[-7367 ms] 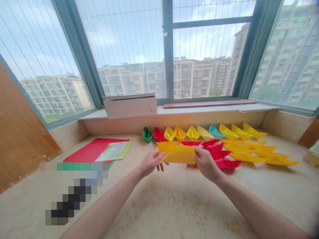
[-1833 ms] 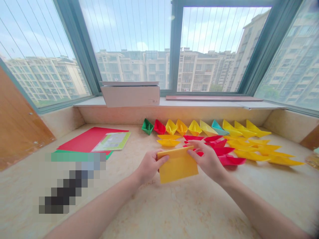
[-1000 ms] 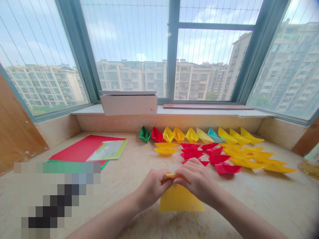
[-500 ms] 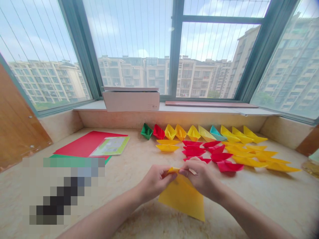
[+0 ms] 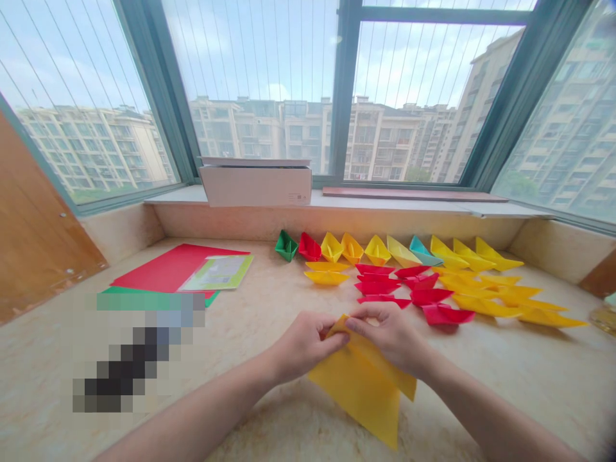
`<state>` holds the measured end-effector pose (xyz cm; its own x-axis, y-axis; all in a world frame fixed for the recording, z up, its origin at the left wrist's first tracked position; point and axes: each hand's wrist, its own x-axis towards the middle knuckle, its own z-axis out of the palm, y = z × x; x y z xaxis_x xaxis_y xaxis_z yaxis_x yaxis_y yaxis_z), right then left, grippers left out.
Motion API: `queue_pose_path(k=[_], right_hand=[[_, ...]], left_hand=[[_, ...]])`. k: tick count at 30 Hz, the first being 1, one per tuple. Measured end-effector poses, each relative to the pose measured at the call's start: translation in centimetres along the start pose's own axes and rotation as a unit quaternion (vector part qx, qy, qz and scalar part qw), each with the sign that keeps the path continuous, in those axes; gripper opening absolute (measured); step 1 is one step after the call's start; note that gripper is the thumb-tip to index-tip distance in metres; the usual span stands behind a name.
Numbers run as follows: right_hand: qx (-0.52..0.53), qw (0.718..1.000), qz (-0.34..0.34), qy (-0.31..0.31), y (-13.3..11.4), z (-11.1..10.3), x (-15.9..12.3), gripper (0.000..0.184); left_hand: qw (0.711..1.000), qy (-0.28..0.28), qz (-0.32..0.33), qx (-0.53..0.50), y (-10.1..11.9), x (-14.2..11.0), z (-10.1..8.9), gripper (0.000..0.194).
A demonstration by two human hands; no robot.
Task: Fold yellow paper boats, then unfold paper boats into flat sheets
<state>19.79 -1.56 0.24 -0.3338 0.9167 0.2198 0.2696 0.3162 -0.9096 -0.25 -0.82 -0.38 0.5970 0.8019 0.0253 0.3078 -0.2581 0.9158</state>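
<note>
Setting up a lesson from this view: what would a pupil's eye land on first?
The bright paper boats catch the eye first, standing in a long row of green, red, yellow and blue along the back of the stone counter, with flatter red and yellow ones lying in front. Next comes the folded yellow paper in the foreground, pinched at its top between the left hand and right hand. Behind everything, the large window shows apartment blocks.
</note>
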Motion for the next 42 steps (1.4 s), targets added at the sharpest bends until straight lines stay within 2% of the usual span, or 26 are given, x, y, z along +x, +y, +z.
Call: queue_pose_path(k=[9, 16, 19, 22, 25, 30, 34, 38, 42], right_hand=[[0.040, 0.999, 0.036, 0.005, 0.5, -0.3, 0.1, 0.017], [0.068, 0.992, 0.092, -0.062, 0.8, -1.1, 0.6, 0.029], [0.066, 0.990, 0.113, -0.057, 1.2, -1.3, 0.6, 0.032], [0.061, 0.992, 0.101, -0.053, 1.3, -1.2, 0.6, 0.032], [0.028, 0.993, 0.104, -0.055, 1.3, -1.3, 0.7, 0.033], [0.001, 0.987, 0.135, -0.090, 1.8, -2.2, 1.1, 0.036], [0.014, 0.988, 0.138, -0.071, 1.8, -2.6, 1.3, 0.039], [0.026, 0.991, 0.123, -0.053, 1.3, -2.9, 1.5, 0.046], [-0.024, 0.995, 0.092, -0.012, 1.4, -3.1, 1.7, 0.046]], left_hand=[[0.997, 0.010, 0.001, -0.080, 0.6, -0.3, 0.2, 0.049], [0.993, 0.018, -0.010, -0.112, 0.5, -0.1, 0.0, 0.046], [0.992, 0.010, -0.029, -0.124, 0.3, -0.1, 0.0, 0.045], [0.990, -0.002, -0.038, -0.139, 0.1, -0.1, 0.1, 0.045], [0.989, 0.015, -0.041, -0.143, -0.1, 0.0, -0.1, 0.044], [0.981, 0.042, -0.054, -0.182, -0.8, 0.6, -0.9, 0.041], [0.976, 0.038, -0.054, -0.207, -1.0, 0.9, -1.4, 0.041], [0.970, 0.060, -0.041, -0.232, -0.7, 1.0, -1.8, 0.043], [0.967, 0.072, -0.034, -0.244, -0.5, 1.0, -2.1, 0.043]])
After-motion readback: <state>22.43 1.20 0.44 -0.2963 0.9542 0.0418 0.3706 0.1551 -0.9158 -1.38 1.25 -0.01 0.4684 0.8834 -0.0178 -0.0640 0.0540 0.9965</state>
